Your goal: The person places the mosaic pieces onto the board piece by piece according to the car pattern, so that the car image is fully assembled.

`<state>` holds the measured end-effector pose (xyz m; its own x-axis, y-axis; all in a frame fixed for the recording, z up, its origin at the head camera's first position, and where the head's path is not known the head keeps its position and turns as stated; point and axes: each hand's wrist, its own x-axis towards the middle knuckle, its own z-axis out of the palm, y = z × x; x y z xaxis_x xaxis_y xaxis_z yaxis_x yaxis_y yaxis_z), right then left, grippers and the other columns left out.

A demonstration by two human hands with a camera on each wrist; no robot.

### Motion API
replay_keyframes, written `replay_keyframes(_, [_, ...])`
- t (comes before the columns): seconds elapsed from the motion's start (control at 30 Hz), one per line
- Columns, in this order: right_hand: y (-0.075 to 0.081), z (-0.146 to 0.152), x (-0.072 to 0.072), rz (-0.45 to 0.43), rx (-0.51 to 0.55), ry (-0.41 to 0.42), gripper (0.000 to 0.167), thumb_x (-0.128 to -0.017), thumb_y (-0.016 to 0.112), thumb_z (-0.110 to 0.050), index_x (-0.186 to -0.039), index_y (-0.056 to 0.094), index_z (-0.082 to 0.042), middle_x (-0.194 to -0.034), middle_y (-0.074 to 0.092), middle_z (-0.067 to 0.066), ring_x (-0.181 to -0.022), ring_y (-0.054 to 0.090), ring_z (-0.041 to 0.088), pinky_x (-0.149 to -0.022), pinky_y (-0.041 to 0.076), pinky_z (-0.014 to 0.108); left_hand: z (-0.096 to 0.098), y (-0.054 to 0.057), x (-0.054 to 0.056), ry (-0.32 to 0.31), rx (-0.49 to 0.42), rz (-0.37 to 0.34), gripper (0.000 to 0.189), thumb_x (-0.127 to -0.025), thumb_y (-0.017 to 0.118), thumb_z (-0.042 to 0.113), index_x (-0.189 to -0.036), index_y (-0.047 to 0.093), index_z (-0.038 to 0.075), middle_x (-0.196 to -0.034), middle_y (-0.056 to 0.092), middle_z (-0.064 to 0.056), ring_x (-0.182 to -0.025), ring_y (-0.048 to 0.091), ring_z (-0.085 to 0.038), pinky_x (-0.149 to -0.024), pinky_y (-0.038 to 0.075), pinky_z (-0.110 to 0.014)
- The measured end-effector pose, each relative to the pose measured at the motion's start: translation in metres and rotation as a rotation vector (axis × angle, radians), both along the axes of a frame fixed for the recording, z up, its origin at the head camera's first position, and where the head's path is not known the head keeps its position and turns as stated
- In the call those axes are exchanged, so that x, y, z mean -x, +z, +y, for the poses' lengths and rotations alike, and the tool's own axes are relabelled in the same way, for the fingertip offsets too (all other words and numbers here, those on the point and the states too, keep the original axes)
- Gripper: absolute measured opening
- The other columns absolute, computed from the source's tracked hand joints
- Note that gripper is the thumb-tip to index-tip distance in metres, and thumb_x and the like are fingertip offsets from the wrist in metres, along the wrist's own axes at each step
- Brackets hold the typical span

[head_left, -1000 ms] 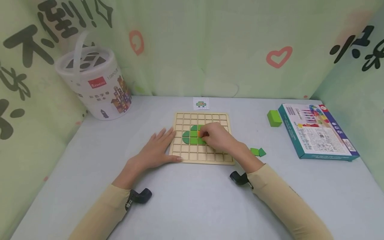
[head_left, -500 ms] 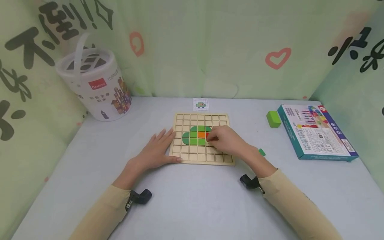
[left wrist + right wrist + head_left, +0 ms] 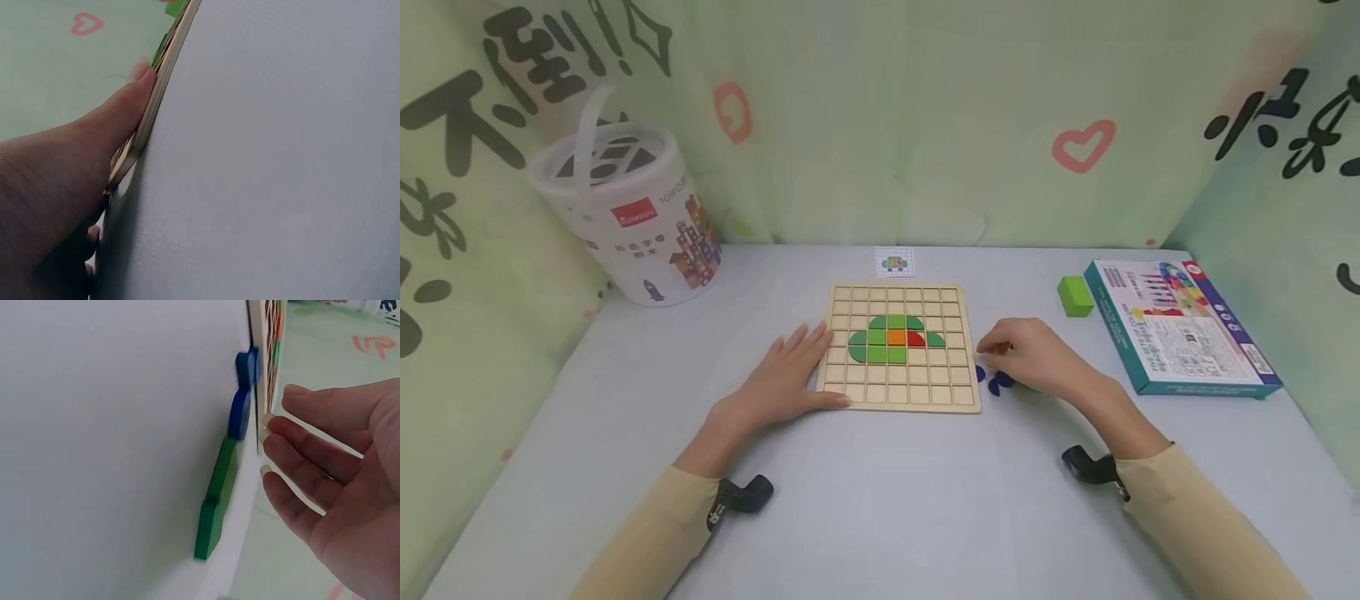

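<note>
A wooden grid board (image 3: 897,393) lies mid-table, with green square tiles (image 3: 877,354), dark green curved tiles (image 3: 857,346), an orange tile (image 3: 897,337) and a red curved tile (image 3: 916,339) in its cells. My left hand (image 3: 778,379) rests at its left side, fingers spread, the thumb on the near corner. Off the board's right edge is my right hand (image 3: 1037,357), fingers loosely bent. In the right wrist view nothing sits between thumb and fingers. Close by lie blue tiles (image 3: 239,415), a green tile (image 3: 223,472) and a dark green tile (image 3: 209,530); in the head view the hand hides the green ones.
A small printed pattern card (image 3: 895,262) lies behind the board. To the right are a green block (image 3: 1076,297) and a flat game box (image 3: 1183,333). A white handled bucket (image 3: 632,233) stands at the back left, before a printed curtain (image 3: 880,125).
My right hand has moved right, off the board. The red tile and a dark green one beside it now show in the grid, and blue tiles are uncovered. The left hand stays put.
</note>
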<state>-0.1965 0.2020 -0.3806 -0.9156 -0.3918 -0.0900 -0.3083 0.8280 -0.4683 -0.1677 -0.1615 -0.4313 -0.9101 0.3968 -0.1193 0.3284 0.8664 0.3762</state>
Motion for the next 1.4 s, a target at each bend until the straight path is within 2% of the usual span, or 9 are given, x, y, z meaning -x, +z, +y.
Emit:
replay_keyframes(0.1, [-0.002,0.014,-0.004,-0.003,-0.031,-0.01,0.022,-0.089,0.067,-0.008,-0.108,0.076,-0.004,-0.1,0.073,0.007,-0.086,0.062,0.019,-0.077,0.056,0.034,-0.001,-0.001,0.0,-0.001,-0.006,0.0,0.109,-0.082,0.062,0.072,-0.161,0.014,0.014,-0.169,0.009,-0.003,-0.157,0.003,-0.031,-0.126,0.006,-0.057])
replay_keyframes(0.37, [-0.009,0.041,-0.015,0.05,-0.132,0.038,0.026,-0.081,0.077,-0.006,-0.107,0.077,-0.004,-0.096,0.07,0.004,-0.088,0.061,0.019,-0.08,0.053,0.04,-0.003,0.001,0.0,-0.006,-0.005,-0.003,0.109,-0.082,0.062,0.072,-0.161,0.013,0.014,-0.169,0.009,-0.004,-0.157,0.004,-0.031,-0.126,0.007,-0.057])
replay_keyframes(0.5, [-0.011,0.042,-0.017,0.052,-0.096,0.018,0.023,-0.081,0.076,-0.001,-0.103,0.077,-0.005,-0.095,0.069,0.004,-0.089,0.061,0.021,-0.084,0.055,0.044,-0.005,0.003,0.0,-0.004,-0.004,-0.001,0.109,-0.083,0.062,0.072,-0.161,0.014,0.013,-0.169,0.01,-0.004,-0.157,0.004,-0.032,-0.126,0.007,-0.058])
replay_keyframes(0.63, [-0.008,0.039,-0.013,0.067,-0.052,-0.011,0.018,-0.082,0.071,0.004,-0.097,0.074,-0.006,-0.088,0.068,0.006,-0.083,0.058,0.021,-0.077,0.054,0.039,-0.006,0.002,0.0,-0.005,0.001,-0.007,0.109,-0.083,0.061,0.072,-0.161,0.013,0.013,-0.169,0.009,-0.004,-0.157,0.004,-0.031,-0.126,0.007,-0.058])
replay_keyframes(0.77, [-0.003,0.03,-0.008,0.087,-0.013,-0.038,0.016,-0.086,0.066,0.005,-0.094,0.072,-0.006,-0.086,0.066,0.008,-0.081,0.055,0.022,-0.072,0.049,0.034,-0.005,0.002,-0.001,-0.005,0.003,-0.011,0.109,-0.083,0.061,0.072,-0.161,0.013,0.013,-0.169,0.008,-0.004,-0.157,0.003,-0.031,-0.126,0.007,-0.057])
replay_keyframes(1.0, [0.001,0.0,0.0,0.064,0.057,-0.036,0.015,-0.087,0.065,0.003,-0.097,0.071,-0.007,-0.087,0.067,0.006,-0.082,0.056,0.022,-0.072,0.049,0.033,-0.003,0.001,-0.001,-0.003,-0.002,-0.008,0.109,-0.083,0.061,0.072,-0.161,0.012,0.014,-0.169,0.008,-0.003,-0.157,0.002,-0.031,-0.126,0.006,-0.057])
replay_keyframes(1.4, [-0.006,-0.054,0.014,0.059,0.186,0.051,0.009,-0.086,0.07,-0.001,-0.093,0.071,-0.007,-0.088,0.069,0.004,-0.082,0.058,0.019,-0.074,0.05,0.032,-0.002,0.0,0.0,0.001,0.004,-0.012,0.11,-0.082,0.06,0.074,-0.161,0.011,0.016,-0.169,0.007,-0.002,-0.157,0.002,-0.03,-0.126,0.006,-0.056])
